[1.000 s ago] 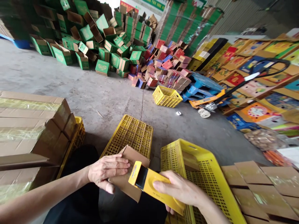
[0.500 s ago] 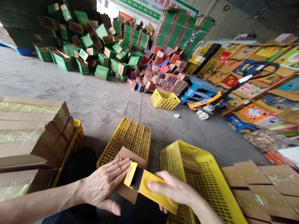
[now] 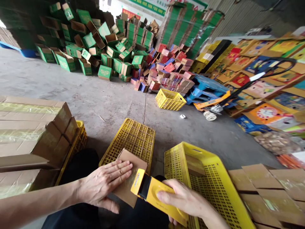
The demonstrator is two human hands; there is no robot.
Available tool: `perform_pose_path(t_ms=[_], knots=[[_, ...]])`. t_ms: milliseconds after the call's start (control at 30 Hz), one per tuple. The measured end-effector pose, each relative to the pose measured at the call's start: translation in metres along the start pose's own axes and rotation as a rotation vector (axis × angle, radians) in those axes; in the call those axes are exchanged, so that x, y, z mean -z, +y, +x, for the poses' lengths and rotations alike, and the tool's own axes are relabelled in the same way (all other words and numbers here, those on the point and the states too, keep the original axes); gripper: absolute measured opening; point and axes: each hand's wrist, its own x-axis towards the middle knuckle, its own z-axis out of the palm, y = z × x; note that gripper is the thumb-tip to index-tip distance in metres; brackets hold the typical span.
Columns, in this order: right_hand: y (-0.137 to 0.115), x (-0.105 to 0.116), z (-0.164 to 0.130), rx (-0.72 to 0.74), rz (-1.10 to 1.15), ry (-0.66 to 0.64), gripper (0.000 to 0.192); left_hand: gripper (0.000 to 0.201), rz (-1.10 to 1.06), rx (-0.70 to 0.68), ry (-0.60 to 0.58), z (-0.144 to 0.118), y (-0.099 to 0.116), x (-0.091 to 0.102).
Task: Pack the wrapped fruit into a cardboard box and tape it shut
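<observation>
My left hand lies flat on a small brown cardboard box, with its fingers stretched out and the thumb apart. The box rests partly over the near end of an upturned yellow crate and above my dark-clad legs. In my right hand is a yellow tape dispenser with a black band near its front end. My thumb presses on its side, and its front end is by the right edge of the box. Whether the two touch I cannot tell.
Taped cardboard boxes are stacked at left on a yellow crate. At right stands an open yellow crate with a box inside, beside more boxes. Farther off are a small crate, a pallet jack and piled green cartons.
My right hand and the tape dispenser have moved right and slightly down, uncovering more of the box top. My left hand stays flat on the box, shifted only a little.
</observation>
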Motion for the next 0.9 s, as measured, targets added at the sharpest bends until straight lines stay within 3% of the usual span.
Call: perform_pose_path(t_ms=[200,433,700,900], knots=[[0.005,0.001,0.002,0.031,0.05,0.026,0.084,0.115,0.07,0.05,-0.026,0.014,0.014,0.007],[0.006,-0.001,0.005,0.058,0.081,0.032,0.084,0.133,0.152,0.147,-0.019,0.028,0.043,-0.011],[0.027,0.005,0.011,0.105,0.119,-0.018,0.081,0.131,0.135,0.134,-0.099,0.031,0.032,-0.013],[0.047,0.011,0.01,0.099,0.133,-0.006,0.091,0.138,0.102,0.13,-0.136,0.032,0.028,-0.009]])
